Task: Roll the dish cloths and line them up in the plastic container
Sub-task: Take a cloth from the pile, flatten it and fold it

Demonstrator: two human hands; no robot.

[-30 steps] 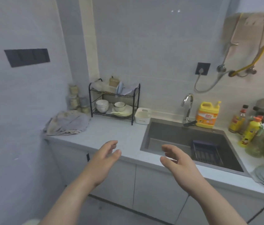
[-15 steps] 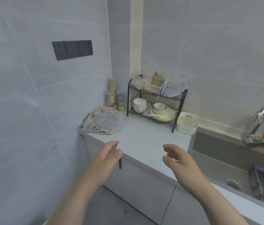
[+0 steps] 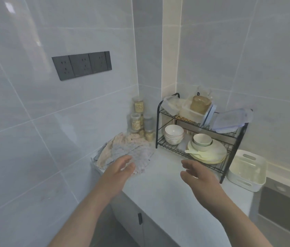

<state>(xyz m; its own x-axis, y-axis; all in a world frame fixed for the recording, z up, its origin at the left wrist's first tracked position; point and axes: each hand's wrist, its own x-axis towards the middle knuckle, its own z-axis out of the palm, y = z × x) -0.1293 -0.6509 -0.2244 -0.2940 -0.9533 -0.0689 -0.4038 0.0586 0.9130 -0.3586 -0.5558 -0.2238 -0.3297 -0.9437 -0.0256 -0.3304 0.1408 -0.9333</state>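
Note:
A loose pile of dish cloths (image 3: 131, 150), grey and beige, lies in the counter's far left corner against the wall. A white plastic container (image 3: 245, 171) with slotted handles stands on the counter right of the dish rack, and I see nothing in it. My left hand (image 3: 118, 172) hovers with relaxed fingers just in front of the pile's near edge, holding nothing. My right hand (image 3: 196, 177) is open too, raised over the counter's middle in front of the rack.
A black two-tier wire dish rack (image 3: 199, 132) holds bowls, plates and lidded boxes. Several jars (image 3: 140, 120) are stacked in the corner behind the cloths. The sink edge (image 3: 283, 202) shows at the right. A dark socket strip (image 3: 81, 65) is on the left wall.
The view has swung left and closer to the counter corner. The cloth pile now lies right before my left hand. Both hands stay open and raised.

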